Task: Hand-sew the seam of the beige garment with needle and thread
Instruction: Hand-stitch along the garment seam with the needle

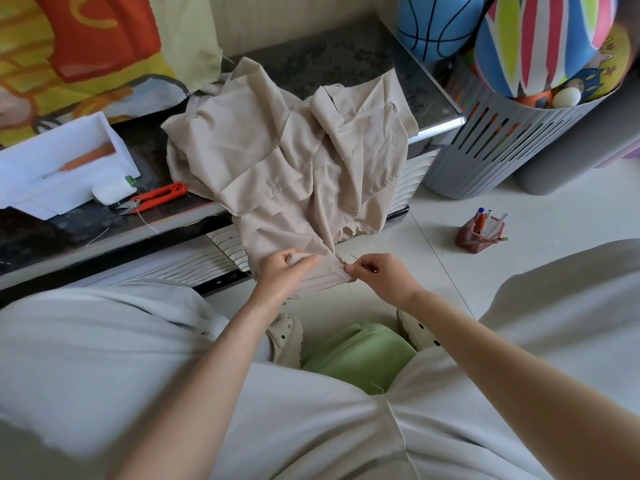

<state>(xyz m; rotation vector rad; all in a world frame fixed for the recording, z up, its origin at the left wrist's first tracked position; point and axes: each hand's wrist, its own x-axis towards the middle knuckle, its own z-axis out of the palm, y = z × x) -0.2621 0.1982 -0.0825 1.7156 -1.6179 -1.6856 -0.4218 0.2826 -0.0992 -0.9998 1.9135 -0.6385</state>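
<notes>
mid-stitch: my left hand [289, 268] grips the beige garment [291, 161] hanging off the desk [363, 53], right hand [375, 273] pinches the needle [358, 261] at the seam; next, likely draw thread through gently.

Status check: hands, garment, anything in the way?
Left hand gripping garment. Right hand pinching needle beside it. Nothing blocking.

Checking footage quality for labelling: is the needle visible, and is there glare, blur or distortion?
Head view: needle faint but visible in the right hand; soft light, glare only on the table edge; striped ball blurred at the corner; wide-angle bends the edges.
</notes>
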